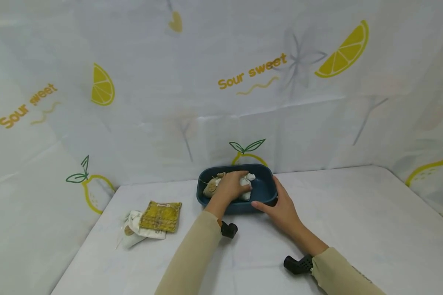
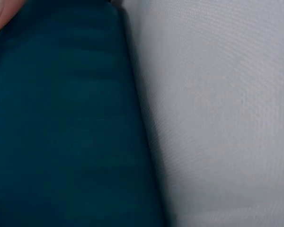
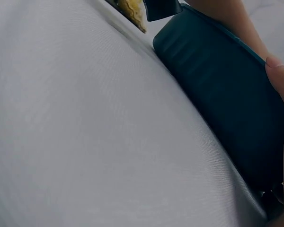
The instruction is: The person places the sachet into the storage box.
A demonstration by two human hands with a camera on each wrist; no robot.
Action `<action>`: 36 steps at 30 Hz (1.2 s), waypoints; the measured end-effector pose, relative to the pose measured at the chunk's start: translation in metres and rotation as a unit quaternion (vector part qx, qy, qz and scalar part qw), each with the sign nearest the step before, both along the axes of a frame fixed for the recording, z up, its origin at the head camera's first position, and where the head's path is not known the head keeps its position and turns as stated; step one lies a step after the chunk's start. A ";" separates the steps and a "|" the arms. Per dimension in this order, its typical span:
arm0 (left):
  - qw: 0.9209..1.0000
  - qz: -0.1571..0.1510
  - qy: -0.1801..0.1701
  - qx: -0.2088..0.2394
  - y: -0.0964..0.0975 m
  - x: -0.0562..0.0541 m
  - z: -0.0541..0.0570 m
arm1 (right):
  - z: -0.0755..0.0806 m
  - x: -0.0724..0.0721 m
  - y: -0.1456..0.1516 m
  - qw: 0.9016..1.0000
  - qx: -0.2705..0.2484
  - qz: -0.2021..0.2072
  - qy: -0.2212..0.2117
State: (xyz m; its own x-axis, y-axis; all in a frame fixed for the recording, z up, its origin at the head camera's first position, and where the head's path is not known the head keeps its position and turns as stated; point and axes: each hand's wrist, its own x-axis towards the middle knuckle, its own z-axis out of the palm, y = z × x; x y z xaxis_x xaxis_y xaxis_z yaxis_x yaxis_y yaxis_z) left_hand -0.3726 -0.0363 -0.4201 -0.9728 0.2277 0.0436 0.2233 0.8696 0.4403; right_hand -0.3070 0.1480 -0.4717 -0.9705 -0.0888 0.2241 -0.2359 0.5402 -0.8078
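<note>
The left hand (image 1: 229, 186) reaches down inside a deep blue, smooth-walled rectangular basin with rounded corners (image 1: 240, 209), its thumb and fingers bent around a small white cloth pouch (image 1: 245, 196); how tightly they press cannot be told. The white cloth pouch sits near the middle of the basin, its gathered top puckered into a pale ruffle beside the thumb, much of its body hidden by the hand. The right hand (image 1: 282, 205) holds the basin's right end, fairly widely spread, the thumb at the near rim and the fingers against the end wall. In the left part of the basin lies a tan, rough-looking cloth pouch with a round printed mark (image 1: 209, 188), partly covered by the left hand. Outside, well to the left on the white cloth-covered table (image 1: 354, 217), a flat, square yellow packet with a crinkled surface (image 1: 162, 217) overlaps a white cloth pouch with a tan round mark (image 1: 129, 238). Beige sleeves (image 1: 193, 250) cover both forearms, and behind the table hangs a white sheet printed with lemons (image 1: 151, 90).
</note>
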 end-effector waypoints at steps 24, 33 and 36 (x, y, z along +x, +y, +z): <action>0.993 -0.010 0.109 -0.041 -0.047 0.063 0.065 | 0.002 -0.002 0.003 1.000 0.005 0.013 0.006; 0.990 0.029 0.130 -0.033 -0.091 0.098 0.077 | 0.005 -0.001 0.004 1.000 0.006 0.013 0.003; 0.988 0.053 0.140 -0.029 -0.107 0.108 0.076 | 0.005 -0.002 0.002 1.000 0.006 0.016 0.006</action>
